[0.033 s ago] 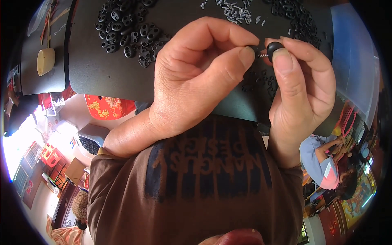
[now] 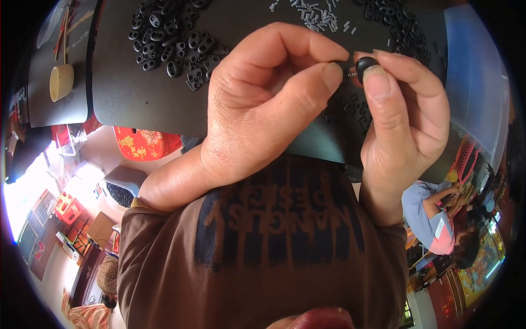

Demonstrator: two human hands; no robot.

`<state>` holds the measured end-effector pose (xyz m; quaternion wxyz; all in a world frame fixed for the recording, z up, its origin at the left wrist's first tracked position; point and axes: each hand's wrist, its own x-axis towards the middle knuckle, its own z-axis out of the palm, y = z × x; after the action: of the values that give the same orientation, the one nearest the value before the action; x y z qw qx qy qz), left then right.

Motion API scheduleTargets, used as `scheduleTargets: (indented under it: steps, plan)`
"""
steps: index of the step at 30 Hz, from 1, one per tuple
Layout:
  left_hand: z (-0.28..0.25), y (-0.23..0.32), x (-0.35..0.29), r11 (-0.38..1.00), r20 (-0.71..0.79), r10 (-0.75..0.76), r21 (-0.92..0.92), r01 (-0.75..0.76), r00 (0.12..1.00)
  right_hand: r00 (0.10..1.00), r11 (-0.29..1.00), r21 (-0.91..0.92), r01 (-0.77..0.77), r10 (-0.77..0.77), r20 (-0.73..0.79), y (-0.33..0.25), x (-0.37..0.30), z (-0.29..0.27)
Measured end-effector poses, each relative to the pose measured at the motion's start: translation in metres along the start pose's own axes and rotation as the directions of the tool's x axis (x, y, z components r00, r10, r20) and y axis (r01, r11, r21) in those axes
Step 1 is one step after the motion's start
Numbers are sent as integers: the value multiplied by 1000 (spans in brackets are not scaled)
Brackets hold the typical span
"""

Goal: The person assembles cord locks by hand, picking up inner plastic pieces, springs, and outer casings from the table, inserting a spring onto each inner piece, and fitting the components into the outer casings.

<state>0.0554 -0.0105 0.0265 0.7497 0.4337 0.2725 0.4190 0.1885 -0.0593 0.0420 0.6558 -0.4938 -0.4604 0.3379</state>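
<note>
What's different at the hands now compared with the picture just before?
The right hand has brought its rounded black piece slightly left, toward the left hand, so less of the small spring shows between them. Nothing was visibly picked up or let go. The left hand is almost unmoved; the loose springs on the table stayed put.

The bare left hand (image 2: pixel 268 104) nearly hides the small dark piece (image 2: pixel 344 65) it pinches; the thin silvery coil spring (image 2: pixel 352 74) shows only in part; the bare right hand (image 2: pixel 405 104) covers part of the glossy black rounded piece (image 2: pixel 365 63); the view's top edge crops the heap of grey metal springs (image 2: pixel 322 21).
</note>
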Motion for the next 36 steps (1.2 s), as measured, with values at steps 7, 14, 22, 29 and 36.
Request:
scheduleTargets:
  steps: [7,14,22,29,36]
  plan:
    - [0,-3,0,1000,19,20,18,-21,1000,1000,1000,-21,-2,2,22,4,-2,-2]
    - [1,-7,2,996,-15,20,-82,-22,1000,995,982,-186,-23,40,87,2,-5,-7]
    - [0,-6,1,997,36,-10,-80,13,999,994,987,-132,-87,95,54,0,-5,-2]
    - [-4,-7,0,999,75,-23,-41,26,997,994,977,-208,-40,59,89,0,-3,-5]
    - [-3,-4,-1,999,73,-50,0,50,996,988,959,-277,54,-11,153,3,-1,-11]
